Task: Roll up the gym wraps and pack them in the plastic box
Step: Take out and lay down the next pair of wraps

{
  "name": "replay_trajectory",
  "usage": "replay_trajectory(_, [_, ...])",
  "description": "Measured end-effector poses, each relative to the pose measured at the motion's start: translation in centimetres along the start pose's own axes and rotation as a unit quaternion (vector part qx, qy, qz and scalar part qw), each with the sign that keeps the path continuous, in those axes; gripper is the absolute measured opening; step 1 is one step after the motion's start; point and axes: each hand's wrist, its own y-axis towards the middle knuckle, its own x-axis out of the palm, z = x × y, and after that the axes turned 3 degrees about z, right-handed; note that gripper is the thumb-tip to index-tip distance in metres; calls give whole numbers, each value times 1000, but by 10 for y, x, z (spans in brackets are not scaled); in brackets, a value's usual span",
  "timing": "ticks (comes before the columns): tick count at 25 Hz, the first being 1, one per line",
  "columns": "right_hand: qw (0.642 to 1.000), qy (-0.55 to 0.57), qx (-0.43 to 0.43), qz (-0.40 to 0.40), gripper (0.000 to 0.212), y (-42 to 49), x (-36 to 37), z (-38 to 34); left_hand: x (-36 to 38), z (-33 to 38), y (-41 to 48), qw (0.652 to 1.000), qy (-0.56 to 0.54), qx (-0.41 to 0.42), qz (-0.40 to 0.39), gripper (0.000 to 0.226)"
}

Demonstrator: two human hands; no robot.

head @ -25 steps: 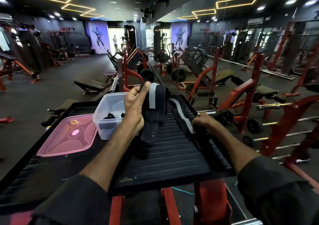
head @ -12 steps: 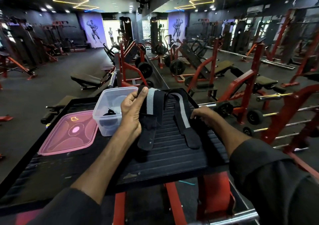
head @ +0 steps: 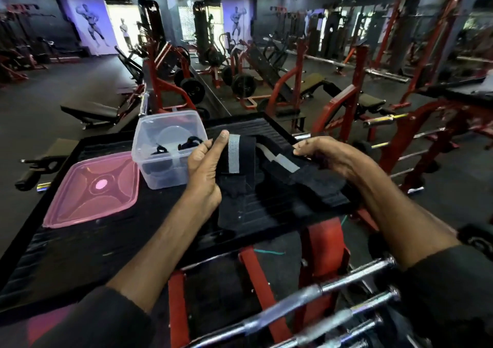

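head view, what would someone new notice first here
The two bare hands mid-frame draw the eye: the left hand holds a black wrap with a grey stripe upright, while the right hand pinches the far end of a second wrap lying across the ribbed black platform. Just left of them stands the clear plastic box, lid off, with dark items inside, and the pink lid lies flat beside it on the left.

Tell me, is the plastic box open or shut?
Open. The pink lid lies beside the box, whose top is uncovered, dark items showing inside.
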Motion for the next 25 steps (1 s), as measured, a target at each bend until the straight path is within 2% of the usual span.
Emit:
replay_trajectory(4, [995,-89,19,-34,12,-34,8,55,-16,-13,-20,998,-23,-63,0,17])
replay_trajectory(7, [972,-234,-15,-31,9,-49,7,69,-27,-22,-37,995,-17,-95,-5,34])
replay_trajectory(10, [934,-342,-49,88,39,-46,5,52,-33,-25,-45,995,-16,-98,5,29])
replay_trajectory(11, [928,-347,-78,113,42,-40,11,43,-33,-23,-46,995,-17,-97,12,24])
replay_trajectory(13, [937,-308,-146,81,32,-24,31,25,-39,-23,-47,995,-5,-96,11,18])
replay_trajectory(16, [945,-271,-179,29,22,8,71,8,-61,-23,-46,985,105,-115,-67,20])
replay_trajectory(18, [948,-281,-149,20,20,42,85,10,-79,-20,-40,958,230,-105,-136,25])
replay_trajectory(20, [945,-302,-121,25,17,73,93,16,-92,-16,-31,927,329,-75,-163,33])
replay_trajectory(22, [929,-347,-116,53,23,97,96,18,-99,-8,-21,893,403,-80,-185,30])
replay_trajectory(25, [893,-430,-130,30,39,125,101,24,-100,6,0,792,569,-30,-221,34])
